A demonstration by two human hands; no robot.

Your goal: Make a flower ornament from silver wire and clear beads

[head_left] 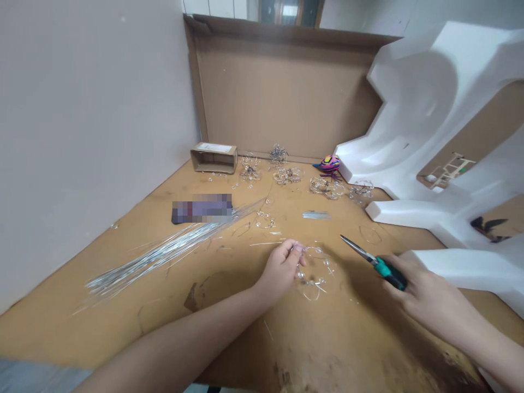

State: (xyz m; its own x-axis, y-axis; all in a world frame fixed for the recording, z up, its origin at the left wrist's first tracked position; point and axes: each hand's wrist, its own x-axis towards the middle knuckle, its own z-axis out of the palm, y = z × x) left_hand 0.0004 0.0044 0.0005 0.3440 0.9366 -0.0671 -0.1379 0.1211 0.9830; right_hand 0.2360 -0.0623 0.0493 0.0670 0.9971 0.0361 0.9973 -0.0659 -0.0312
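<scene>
**Fig.** Our two hands over a tan cardboard board (pixel 98 333), seen from our head cam, looking fwd & down.

**L hand** (pixel 280 270): closed to a pinch, fingertips (pixel 298 254) gripping the edge of a looped wire piece (pixel 315 275). The piece sits just right of this hand, approx. mid-frame, low on the board; we can't tell if it is lifted off the surface.

**R hand** (pixel 426 300): clenched round the green & black grips of a pair of pliers (pixel 385 272). Their metal tips point up-left toward the wire piece, near it but not touching. This hand is just beside a white foam block (pixel 450 164) at frame R.

**Nearby:** long bundle of straight silver wires (pixel 164 256) lying diagonally on the board, L of our hands; short bunch of wire (pixel 316 215) ahead of them; small wire tangle (pixel 265 219) btw the two. Thin loose wire bits lie scattered around.

**Back of board:** row of similar looped wire pieces (pixel 287 174); small open cardboard box (pixel 213 158) at back L; pink & blue toy (pixel 331 164) by the foam; pixelated dark object (pixel 202 208), too blurred to name.

**Bg:** upright cardboard sheet (pixel 282 98); beige wall (pixel 90 136) at L.
</scene>
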